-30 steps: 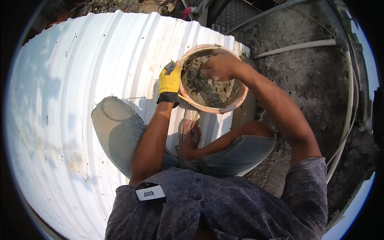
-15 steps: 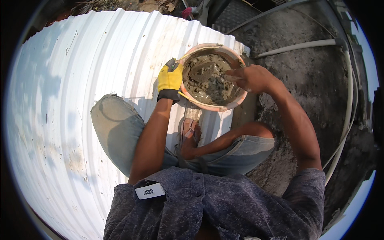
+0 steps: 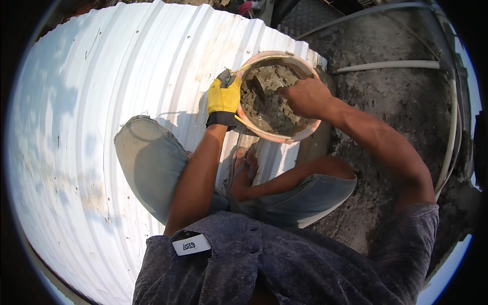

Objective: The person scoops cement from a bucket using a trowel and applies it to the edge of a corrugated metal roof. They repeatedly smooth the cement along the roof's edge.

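A pink bucket point(image 3: 299, 133) of wet grey mortar point(image 3: 269, 112) sits on white corrugated sheeting point(image 3: 101, 101) in front of me. My left hand point(image 3: 223, 96), in a yellow and grey glove, grips the bucket's left rim, beside its yellow handle. My bare right hand point(image 3: 307, 99) is closed over the right half of the mortar, holding what looks like a trowel, its dark blade point(image 3: 256, 89) partly buried in the mix. The trowel's handle is mostly hidden by my fingers. My sandaled foot point(image 3: 243, 162) rests just below the bucket.
My bent knees point(image 3: 147, 157) flank the bucket. Dark, rough concrete point(image 3: 376, 112) lies right of the sheeting, with pale pipes point(image 3: 391, 65) along the back and right side. Scattered debris and metal framing point(image 3: 282, 12) are beyond the sheeting's far edge.
My right hand moved right toward the rim and then back left over the mortar, the blade shifting with it. My left hand stays on the bucket, slightly farther right in view.
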Motion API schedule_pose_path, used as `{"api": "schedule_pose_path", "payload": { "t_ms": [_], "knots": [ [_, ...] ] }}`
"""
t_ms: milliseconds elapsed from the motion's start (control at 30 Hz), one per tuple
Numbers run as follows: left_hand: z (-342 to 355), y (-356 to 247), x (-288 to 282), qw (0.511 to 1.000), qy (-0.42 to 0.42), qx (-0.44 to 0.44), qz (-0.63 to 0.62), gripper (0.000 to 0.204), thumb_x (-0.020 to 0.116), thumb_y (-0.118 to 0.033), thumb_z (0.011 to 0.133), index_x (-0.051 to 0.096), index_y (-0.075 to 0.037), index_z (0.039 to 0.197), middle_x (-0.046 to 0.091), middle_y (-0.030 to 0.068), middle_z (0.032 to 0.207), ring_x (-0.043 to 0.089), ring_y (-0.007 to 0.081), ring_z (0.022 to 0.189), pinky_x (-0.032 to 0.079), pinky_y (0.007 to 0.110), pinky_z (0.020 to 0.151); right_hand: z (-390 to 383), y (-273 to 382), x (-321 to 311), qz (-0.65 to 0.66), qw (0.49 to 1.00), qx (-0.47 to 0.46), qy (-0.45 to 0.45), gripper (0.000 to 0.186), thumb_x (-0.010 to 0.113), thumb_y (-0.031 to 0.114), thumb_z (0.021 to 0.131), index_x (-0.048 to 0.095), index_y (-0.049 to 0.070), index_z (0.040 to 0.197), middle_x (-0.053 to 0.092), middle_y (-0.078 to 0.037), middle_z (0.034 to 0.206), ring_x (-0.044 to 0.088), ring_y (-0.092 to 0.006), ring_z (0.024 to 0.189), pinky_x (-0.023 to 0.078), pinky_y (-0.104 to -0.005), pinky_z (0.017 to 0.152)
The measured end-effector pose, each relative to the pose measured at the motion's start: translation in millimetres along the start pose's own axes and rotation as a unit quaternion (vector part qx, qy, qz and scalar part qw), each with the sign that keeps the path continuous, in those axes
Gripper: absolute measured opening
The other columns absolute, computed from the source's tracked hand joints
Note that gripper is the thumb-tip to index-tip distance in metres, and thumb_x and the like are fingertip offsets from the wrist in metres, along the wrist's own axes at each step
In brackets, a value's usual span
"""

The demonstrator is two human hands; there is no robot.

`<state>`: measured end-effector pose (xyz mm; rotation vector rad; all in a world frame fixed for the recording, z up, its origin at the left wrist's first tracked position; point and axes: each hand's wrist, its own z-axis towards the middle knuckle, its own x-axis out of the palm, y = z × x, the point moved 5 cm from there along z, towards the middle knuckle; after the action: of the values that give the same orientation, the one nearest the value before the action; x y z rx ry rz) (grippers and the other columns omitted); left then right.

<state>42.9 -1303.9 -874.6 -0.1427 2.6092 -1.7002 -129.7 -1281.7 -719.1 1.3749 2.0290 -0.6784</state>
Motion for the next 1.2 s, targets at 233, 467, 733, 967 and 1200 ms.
{"api": "schedule_pose_path", "payload": {
  "t_ms": [233,467,733,967,1200],
  "knots": [
    [4,10,-2,0.999,-0.014,0.005,-0.033,0.045,0.073,-0.029,0.085,0.063,0.005,0.113,0.071,0.0113,0.093,0.066,0.0148,0.085,0.05,0.027,0.076,-6,14,92,0.69,0.677,0.243,0.083,0.042,0.057,0.024,0.09,0.059,0.008,0.129,0.065,-0.009,0.075,0.063,-0.0164,0.057,0.048,-0.0341,0.046],
    [1,-1,-3,0.999,-0.007,0.016,0.038,0.044,0.074,-0.03,0.083,0.065,0.003,0.111,0.072,0.0116,0.093,0.067,0.0169,0.084,0.051,0.028,0.077,-82,-44,-6,0.306,0.946,0.065,-0.082,0.045,0.061,0.02,0.085,0.062,0.014,0.129,0.068,-0.017,0.081,0.068,-0.0262,0.072,0.053,-0.0382,0.068],
    [3,7,-3,0.999,-0.009,0.024,0.044,0.045,0.075,-0.03,0.082,0.065,0.003,0.112,0.071,0.0123,0.096,0.067,0.0167,0.087,0.051,0.028,0.078,-66,-34,-32,-0.098,0.99,-0.024,-0.094,0.04,0.064,0.015,0.081,0.065,0.016,0.121,0.069,-0.016,0.082,0.069,-0.0307,0.079,0.054,-0.0442,0.069],
    [0,5,1,1.0,-0.026,0.004,0.012,0.045,0.074,-0.032,0.083,0.065,0.002,0.112,0.071,0.0114,0.094,0.066,0.0166,0.084,0.051,0.028,0.078,4,-34,60,0.1,0.986,0.011,-0.134,0.037,0.06,0.016,0.085,0.063,0.014,0.121,0.064,-0.014,0.071,0.069,-0.0292,0.071,0.053,-0.0453,0.059],
    [4,10,3,1.0,-0.006,0.001,-0.022,0.048,0.074,-0.032,0.084,0.063,0.003,0.115,0.071,0.0113,0.096,0.066,0.0164,0.085,0.05,0.028,0.077,-5,34,89,0.813,0.487,0.308,0.083,0.042,0.05,0.026,0.096,0.054,0.006,0.133,0.048,-0.004,0.059,0.047,-0.0118,0.045,0.038,-0.0287,0.038]
  ]
}}
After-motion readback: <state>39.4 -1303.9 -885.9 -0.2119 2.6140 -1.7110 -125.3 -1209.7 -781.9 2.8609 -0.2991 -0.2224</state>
